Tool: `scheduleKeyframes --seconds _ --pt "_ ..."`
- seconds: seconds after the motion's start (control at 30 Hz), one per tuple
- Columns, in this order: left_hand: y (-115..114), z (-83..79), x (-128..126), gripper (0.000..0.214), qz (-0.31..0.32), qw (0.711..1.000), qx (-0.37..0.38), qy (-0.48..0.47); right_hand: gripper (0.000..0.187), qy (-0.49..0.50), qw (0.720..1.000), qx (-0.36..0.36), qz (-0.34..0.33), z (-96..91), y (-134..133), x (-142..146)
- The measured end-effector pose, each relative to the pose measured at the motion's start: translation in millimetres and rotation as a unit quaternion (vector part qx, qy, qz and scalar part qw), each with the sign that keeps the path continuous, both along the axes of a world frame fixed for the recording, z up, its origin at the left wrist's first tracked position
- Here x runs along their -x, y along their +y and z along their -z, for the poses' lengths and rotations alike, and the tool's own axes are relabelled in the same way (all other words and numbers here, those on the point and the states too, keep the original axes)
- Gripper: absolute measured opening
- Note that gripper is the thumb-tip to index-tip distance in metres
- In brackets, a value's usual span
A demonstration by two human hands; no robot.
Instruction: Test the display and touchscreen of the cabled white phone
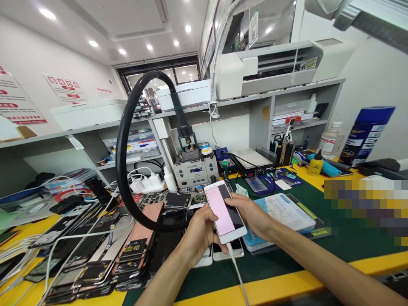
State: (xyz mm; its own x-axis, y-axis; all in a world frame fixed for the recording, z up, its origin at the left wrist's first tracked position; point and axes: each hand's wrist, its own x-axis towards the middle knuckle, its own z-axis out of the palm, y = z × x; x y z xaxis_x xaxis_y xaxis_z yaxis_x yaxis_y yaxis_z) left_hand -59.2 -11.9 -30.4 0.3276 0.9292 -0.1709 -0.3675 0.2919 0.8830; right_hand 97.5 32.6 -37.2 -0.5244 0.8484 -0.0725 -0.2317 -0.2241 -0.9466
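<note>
Two-handed handling of a cabled phone at a repair tabletop. The white phone is raised above a dark green mat, tilted so that its display faces the wearer; the display is pale pink on the left, with a dark band along the right. The left hand has its grip closed about the phone's left side, thumb at the front edge and fingers curled beneath. The right hand meets the opposite side, one digit extended over the dark band; whether that digit presses the glass, and whether the fingers hidden behind also take weight, cannot be told. A white cable enters the bottom edge and runs down toward the wearer. Good practice, as judged here, is to let the left hand carry the load, leaving the right digit free for light, precise contact, and to leave slack in the cable so that no sideways strain reaches the port. The left thumb is best kept to the rim, clear of the display. A black hose loops close to the left hand, so movements on that side should remain small.
</note>
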Motion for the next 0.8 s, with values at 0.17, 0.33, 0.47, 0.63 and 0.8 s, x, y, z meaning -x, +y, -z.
scheduleKeyframes --seconds 0.17,0.33,0.47,0.63,0.8 --pt "0.5 -1.1 1.3 0.060 -0.001 1.000 0.015 -0.019 0.032 0.003 1.000 0.010 -0.007 -2.1 0.1 -2.0" --pt "0.4 -5.0 5.4 0.060 0.007 0.996 0.031 -0.084 0.034 0.019 0.999 0.024 -0.023 -10.0 -1.6 -4.8" --pt "0.4 -6.1 7.5 0.061 0.030 0.992 0.035 -0.119 0.035 -0.003 1.000 0.017 -0.018 -13.2 -2.0 -5.7" --pt "0.6 -6.0 7.3 0.061 0.055 0.991 0.023 -0.121 0.030 -0.067 0.998 -0.011 0.017 -8.5 2.0 -3.9" --pt "1.0 -6.4 6.1 0.060 0.063 0.992 0.002 -0.106 0.033 -0.037 0.999 -0.008 -0.014 -8.2 3.9 -5.6"
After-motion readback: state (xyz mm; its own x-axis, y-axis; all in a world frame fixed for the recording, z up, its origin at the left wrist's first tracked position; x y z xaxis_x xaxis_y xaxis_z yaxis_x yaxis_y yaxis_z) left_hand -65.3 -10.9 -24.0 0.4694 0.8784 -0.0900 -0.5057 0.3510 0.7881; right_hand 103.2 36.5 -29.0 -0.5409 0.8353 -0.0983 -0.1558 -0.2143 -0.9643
